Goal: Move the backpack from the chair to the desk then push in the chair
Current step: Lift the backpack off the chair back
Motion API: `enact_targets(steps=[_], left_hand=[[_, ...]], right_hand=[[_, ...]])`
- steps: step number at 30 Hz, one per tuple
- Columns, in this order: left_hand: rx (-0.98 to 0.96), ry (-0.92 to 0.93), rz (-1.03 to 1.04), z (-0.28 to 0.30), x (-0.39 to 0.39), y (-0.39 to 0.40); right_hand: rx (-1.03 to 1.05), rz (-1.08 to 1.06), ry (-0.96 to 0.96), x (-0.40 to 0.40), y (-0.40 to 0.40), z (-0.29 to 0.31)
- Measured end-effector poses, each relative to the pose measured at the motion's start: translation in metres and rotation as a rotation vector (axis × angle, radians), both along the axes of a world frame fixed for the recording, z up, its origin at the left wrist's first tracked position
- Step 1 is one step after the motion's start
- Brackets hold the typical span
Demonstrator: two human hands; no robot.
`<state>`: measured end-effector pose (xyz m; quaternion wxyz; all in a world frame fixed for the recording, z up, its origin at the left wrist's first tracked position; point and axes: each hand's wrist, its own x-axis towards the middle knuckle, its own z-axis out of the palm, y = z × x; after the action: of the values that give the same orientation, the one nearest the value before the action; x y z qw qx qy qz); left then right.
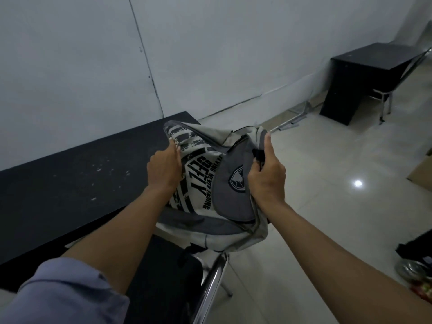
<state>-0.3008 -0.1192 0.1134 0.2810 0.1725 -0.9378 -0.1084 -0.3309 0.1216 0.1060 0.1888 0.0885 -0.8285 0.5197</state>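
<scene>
Above chair seat, head view: grey-and-cream backpack (210, 183) held up in both hands, lower edge sagging just over black chair (168, 272), top corner overlapping near end of black desk (70, 183); not resting flat on either, as far as can be told. Left hand (164, 169) clamped on printed left side, fingers curled into fabric, thumb hidden behind. Right hand (266, 176) closed around right edge by dark strap or loop, thumb straight up along seam. Step in hand judged as lift-and-carry toward desk, roughly mid-transfer. Best done by keeping both grips firm, raising sagging bottom clear of chrome chair frame (210, 281) so dangling straps cannot snag, swinging left over desktop, setting down flat well inside edge before letting go. Fabric looks limp and near empty, so likely light, floppy, prone to slumping off edge if placed too close. Chair push-in not yet done. Writing on bag, upside down from this angle: large block letters, possibly "BELLY" or similar, unsure; smaller line reads "FLYING NEVER ENDING". Shield-shaped emblem (237, 181) on grey front pocket, no legible brand. Only one view supplied.
</scene>
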Motion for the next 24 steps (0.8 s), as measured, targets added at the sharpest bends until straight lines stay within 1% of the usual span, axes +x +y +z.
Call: enact_targets(steps=[5,15,19,22,24], left_hand=[[-0.032,-0.019,0.054,0.003,-0.061,-0.023],[-0.051,0.051,0.146,0.026,-0.196,-0.087],[-0.067,0.055,0.179,0.024,-0.252,-0.114],[-0.088,0.052,0.181,0.025,-0.285,-0.132],[-0.090,0.045,0.210,0.025,-0.307,-0.144]], right_hand=[[-0.007,0.029,-0.021,-0.068,-0.020,0.002],[-0.080,0.054,-0.090,-0.207,-0.083,0.024],[-0.063,0.117,-0.104,-0.275,-0.109,0.023],[-0.093,0.181,-0.105,-0.312,-0.128,0.023],[-0.075,0.218,-0.108,-0.340,-0.141,0.021]])
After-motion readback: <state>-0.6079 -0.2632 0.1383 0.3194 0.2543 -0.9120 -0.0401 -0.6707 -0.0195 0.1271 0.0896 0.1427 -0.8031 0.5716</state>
